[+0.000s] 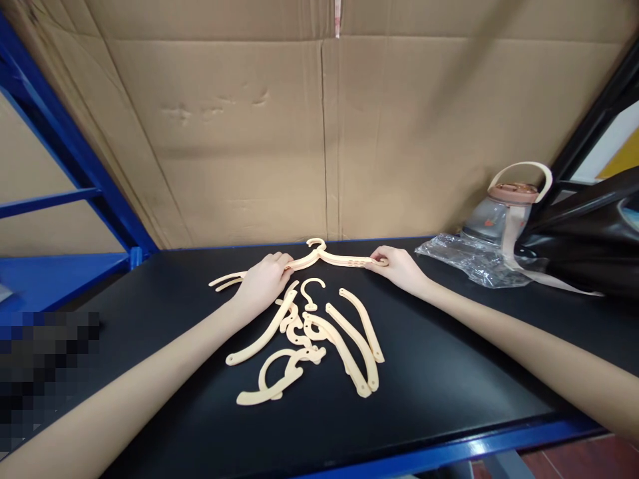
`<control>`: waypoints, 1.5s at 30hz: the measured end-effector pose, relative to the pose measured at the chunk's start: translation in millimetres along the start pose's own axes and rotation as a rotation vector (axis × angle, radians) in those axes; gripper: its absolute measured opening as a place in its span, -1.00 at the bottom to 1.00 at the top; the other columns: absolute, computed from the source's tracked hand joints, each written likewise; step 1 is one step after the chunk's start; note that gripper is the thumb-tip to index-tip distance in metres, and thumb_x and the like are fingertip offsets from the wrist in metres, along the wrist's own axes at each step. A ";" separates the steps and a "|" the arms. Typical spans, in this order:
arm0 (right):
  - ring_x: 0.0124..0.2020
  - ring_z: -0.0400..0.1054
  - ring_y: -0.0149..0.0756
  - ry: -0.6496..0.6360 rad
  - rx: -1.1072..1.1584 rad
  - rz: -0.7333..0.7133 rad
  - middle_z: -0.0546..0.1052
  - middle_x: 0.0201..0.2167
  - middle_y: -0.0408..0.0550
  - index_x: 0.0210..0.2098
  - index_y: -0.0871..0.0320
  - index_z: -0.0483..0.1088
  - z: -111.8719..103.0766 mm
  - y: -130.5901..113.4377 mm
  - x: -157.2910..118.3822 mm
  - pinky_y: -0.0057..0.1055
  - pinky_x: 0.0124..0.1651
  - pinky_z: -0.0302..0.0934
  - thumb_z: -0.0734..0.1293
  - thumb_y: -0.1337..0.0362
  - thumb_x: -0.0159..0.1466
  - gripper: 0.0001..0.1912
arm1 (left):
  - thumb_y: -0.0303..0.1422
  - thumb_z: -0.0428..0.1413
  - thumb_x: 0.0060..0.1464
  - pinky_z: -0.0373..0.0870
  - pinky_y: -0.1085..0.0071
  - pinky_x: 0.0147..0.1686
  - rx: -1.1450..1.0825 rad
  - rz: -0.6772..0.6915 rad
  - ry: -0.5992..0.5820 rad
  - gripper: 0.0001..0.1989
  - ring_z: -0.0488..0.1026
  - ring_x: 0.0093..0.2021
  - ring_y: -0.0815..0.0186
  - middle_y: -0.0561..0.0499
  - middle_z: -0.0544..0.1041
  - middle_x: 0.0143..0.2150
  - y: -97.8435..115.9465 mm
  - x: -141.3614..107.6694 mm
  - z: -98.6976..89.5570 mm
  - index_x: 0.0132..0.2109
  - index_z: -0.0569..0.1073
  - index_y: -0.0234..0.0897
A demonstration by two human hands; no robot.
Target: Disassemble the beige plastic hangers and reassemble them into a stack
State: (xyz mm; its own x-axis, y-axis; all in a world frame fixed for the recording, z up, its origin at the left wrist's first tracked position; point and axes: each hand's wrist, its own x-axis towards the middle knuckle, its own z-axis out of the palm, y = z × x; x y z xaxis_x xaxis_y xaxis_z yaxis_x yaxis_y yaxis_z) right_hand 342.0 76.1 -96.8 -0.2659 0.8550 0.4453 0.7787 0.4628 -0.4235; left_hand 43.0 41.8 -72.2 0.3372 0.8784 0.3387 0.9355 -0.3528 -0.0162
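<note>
A cream-coloured clothes hanger (344,259) lies near the back of the black table, its hook pointing away from me. My left hand (267,276) is closed on the hanger's left arm. At the opposite end, my right hand (397,265) pinches the tip of the right arm. Just left of my left hand, two curved hanger arms (227,278) stick out. Between my forearms lie several loose parts: a hook (313,293), a curved arm (264,332) on the left, and long arms (357,332) on the right. Smaller pieces (299,332) overlap in the middle.
A bottle (492,211) with a handle and strap stands at the back right, beside crumpled clear plastic (469,259) and a black bag (594,226). Cardboard (239,133) walls off the back. Blue metal framing (74,146) borders the left, and a blue rail (479,447) edges the table's front.
</note>
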 end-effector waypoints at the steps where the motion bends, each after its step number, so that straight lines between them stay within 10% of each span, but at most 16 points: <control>1: -0.35 0.40 -0.24 0.004 -0.012 0.006 0.52 -0.38 -0.08 -0.42 0.11 0.39 -0.4 -0.7 -0.4 -0.40 -0.33 0.18 0.30 0.16 0.19 -0.84 | -0.40 -0.16 0.22 0.33 0.33 -0.22 0.016 0.006 -0.007 -0.78 0.39 -0.12 0.17 -0.08 0.46 -0.19 1.4 0.7 0.1 -0.14 0.36 -0.24; 45: -0.33 0.35 -0.28 0.048 0.118 0.013 0.47 -0.39 -0.09 -0.42 0.14 0.33 -6.2 1.7 -1.0 -0.39 -0.26 0.16 0.24 0.09 0.23 -0.76 | -0.29 -0.06 0.19 0.33 0.34 -0.26 -0.133 -0.073 0.036 -0.78 0.50 -0.20 0.14 -0.03 0.58 -0.23 14.1 22.6 -10.2 -0.18 0.47 -0.20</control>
State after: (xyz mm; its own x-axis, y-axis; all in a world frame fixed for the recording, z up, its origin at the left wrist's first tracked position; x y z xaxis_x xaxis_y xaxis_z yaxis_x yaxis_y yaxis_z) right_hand 347.1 74.6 -93.0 -0.2260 0.8502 0.4754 0.7091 0.4782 -0.5181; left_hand 62.7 53.4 -55.2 0.2624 0.8921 0.3677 0.9344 -0.3301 0.1339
